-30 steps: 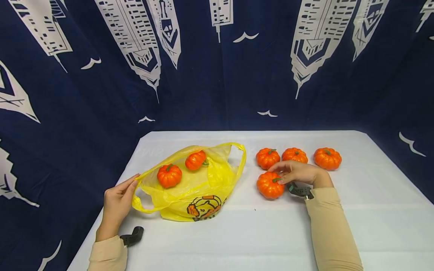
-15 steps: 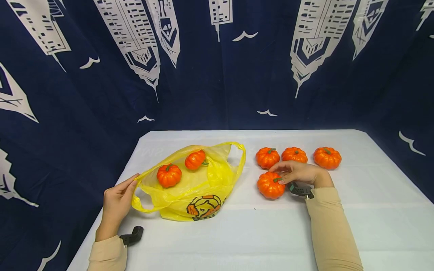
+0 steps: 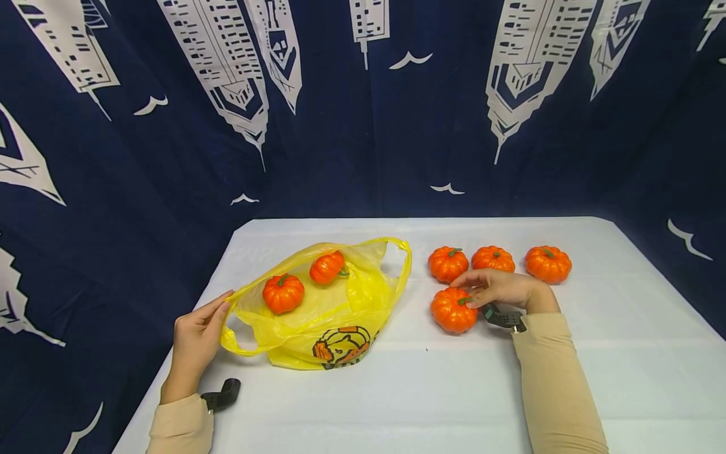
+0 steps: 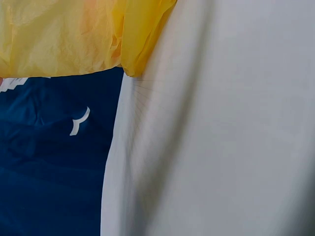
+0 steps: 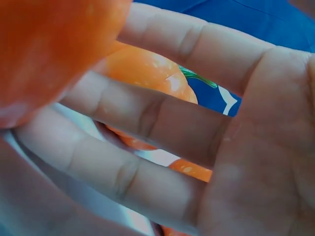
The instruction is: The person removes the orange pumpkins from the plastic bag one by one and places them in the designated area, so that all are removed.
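My left hand [image 3: 195, 343] pinches the left edge of a yellow plastic bag [image 3: 317, 340], holding its mouth spread. Inside the bag lie two small orange pumpkins, one upright [image 3: 283, 294] and one tipped on its side [image 3: 326, 268]. My right hand [image 3: 499, 290] grips another orange pumpkin [image 3: 454, 312] with a green stem, thumb near the stem and fingers along its far side. In the right wrist view that pumpkin [image 5: 54, 49] fills the upper left, against the extended fingers [image 5: 147, 113]. The left wrist view shows the bag [image 4: 64, 39] but little of the hand.
Behind the right hand stand three more pumpkins in a row: left [image 3: 447, 264], middle [image 3: 493, 259] and right [image 3: 547, 264]. A white cloth covers the table [image 3: 363, 410]. A dark blue printed curtain [image 3: 363, 139] hangs past its back edge.
The gripped pumpkin has shifted very slightly to the right along with the right hand. The left hand and the bag have stayed in place.
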The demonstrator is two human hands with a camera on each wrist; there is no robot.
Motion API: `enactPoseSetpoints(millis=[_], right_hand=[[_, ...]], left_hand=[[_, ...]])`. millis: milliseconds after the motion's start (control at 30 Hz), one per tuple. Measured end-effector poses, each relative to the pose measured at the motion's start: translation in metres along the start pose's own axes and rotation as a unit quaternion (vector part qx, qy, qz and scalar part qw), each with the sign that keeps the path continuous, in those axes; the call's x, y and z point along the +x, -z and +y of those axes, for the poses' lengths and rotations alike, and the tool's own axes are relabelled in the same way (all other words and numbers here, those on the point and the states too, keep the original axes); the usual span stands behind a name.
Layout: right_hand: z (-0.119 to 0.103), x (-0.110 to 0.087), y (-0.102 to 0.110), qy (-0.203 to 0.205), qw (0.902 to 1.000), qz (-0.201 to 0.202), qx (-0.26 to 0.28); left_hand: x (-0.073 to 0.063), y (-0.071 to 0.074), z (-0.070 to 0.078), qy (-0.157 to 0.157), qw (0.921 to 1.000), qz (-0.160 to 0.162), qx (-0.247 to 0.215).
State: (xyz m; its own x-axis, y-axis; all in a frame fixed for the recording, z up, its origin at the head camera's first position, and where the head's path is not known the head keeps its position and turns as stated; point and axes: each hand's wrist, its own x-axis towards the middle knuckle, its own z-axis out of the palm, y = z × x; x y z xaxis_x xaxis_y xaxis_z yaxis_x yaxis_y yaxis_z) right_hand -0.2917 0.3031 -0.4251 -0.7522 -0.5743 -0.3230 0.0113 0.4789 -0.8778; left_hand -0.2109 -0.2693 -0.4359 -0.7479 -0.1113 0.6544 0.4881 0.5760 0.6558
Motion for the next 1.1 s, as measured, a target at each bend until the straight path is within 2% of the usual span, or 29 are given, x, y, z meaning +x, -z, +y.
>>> enactPoseSetpoints(millis=[600,867,1100], right_hand=[[-0.013,-0.009,0.002,0.012,0.9997,0.003,-0.019],[-0.023,-0.016,0.001,0.026,0.9973,0.044,-0.053],[-0.045,-0.023,-0.003,0.034,0.991,0.083,-0.099]], left_hand=[[0.0,0.0,0.001,-0.004,1.0,-0.001,-0.002],[0.0,0.001,0.002,0.001,1.0,-0.004,0.0],[0.0,0.0,0.002,-0.009,1.0,0.0,-0.001]])
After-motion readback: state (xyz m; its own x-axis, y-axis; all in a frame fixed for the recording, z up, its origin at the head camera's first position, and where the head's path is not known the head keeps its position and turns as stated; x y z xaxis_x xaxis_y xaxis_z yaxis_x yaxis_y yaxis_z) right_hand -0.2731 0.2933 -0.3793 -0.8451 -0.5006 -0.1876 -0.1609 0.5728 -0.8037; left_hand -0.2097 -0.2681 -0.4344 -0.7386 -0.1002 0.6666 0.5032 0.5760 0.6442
